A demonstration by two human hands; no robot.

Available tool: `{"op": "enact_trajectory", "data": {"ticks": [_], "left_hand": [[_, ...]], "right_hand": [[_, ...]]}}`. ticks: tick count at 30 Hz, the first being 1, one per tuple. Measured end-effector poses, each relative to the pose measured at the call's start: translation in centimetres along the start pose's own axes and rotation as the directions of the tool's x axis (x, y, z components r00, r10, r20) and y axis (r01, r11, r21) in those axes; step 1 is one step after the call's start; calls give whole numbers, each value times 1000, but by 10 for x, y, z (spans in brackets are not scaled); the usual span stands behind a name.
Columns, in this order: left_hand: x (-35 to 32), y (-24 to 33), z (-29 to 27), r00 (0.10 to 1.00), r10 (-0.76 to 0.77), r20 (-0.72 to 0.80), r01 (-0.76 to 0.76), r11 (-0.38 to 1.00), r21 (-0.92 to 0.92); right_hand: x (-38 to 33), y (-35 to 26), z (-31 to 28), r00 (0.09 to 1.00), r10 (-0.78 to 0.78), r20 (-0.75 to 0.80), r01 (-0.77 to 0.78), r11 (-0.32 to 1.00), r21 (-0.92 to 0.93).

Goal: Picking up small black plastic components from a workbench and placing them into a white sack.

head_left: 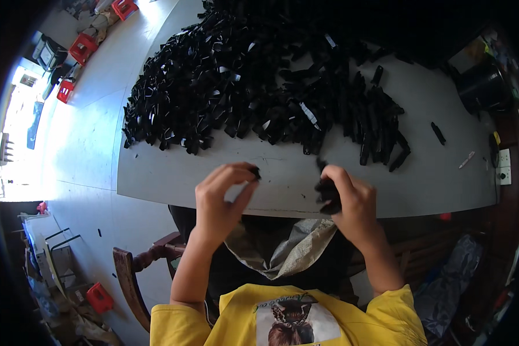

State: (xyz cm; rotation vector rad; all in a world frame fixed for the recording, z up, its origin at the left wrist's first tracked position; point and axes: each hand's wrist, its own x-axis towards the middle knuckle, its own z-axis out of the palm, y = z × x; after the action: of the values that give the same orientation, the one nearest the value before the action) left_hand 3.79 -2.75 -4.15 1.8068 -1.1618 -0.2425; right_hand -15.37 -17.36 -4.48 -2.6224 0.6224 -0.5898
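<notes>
We saw the left hand [219,193] bent like a letter C, with a small black piece [255,172] nipped at the tips of its thumb and fingers. The right hand [357,205] was curled around a bunch of black pieces [330,199]. They were blurry, so we could not count them. Both hands were up by the close edge of a grey table [167,173], with a gap between them.

Just below the two hands, we saw a grey cloth [297,254] sagging in a dip. Just past the hands, a big pile of black bits [213,86] lay on the table. Beyond the right hand, a pale strip [309,115] lay in that pile, too small for us to read.

Back behind the hands was a yellow shirt [236,320]. It had a picture [294,326] with curly green writing [292,300] over it.

Out to the right of the right hand, we saw one lone black bit [438,133], then a thin pale stick [466,160]. Far left of the left hand, red stools [83,49] stood on the floor.
</notes>
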Motion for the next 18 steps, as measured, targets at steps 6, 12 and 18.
{"op": "enact_trajectory", "data": {"ticks": [6, 12, 18], "left_hand": [[-10, 28, -4, 983, 155, 93, -141, 980, -139], [-12, 36, -6, 974, 189, 126, -170, 974, -147], [-14, 34, -8, 955, 225, 193, -185, 961, -205]], "right_hand": [[0, -24, -23, 993, -114, -17, 114, 941, 320], [2, -29, -30, 989, -150, 15, 140, 951, 277], [1, -27, -31, 980, -196, 27, 183, 949, 256]]}}
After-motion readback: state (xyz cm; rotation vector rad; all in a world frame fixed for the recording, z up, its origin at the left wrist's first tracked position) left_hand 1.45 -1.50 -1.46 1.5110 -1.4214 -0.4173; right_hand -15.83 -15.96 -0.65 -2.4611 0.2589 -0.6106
